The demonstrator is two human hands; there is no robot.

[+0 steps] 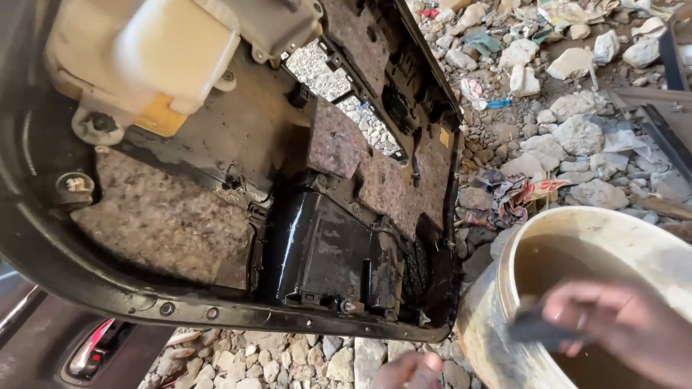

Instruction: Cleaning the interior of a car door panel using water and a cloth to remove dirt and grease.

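Right hand (620,320), one dark cloth (537,330), one bucket (497,288)

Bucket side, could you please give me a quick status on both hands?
Right hand over the bucket, fingers gripping a dark rag. Left hand barely in view, grip unreadable. Door panel beside bucket, untouched.

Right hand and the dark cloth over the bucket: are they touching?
Touching. The head view shows the right hand with its fingers closed around the dark cloth, holding it above the muddy water in the white bucket.
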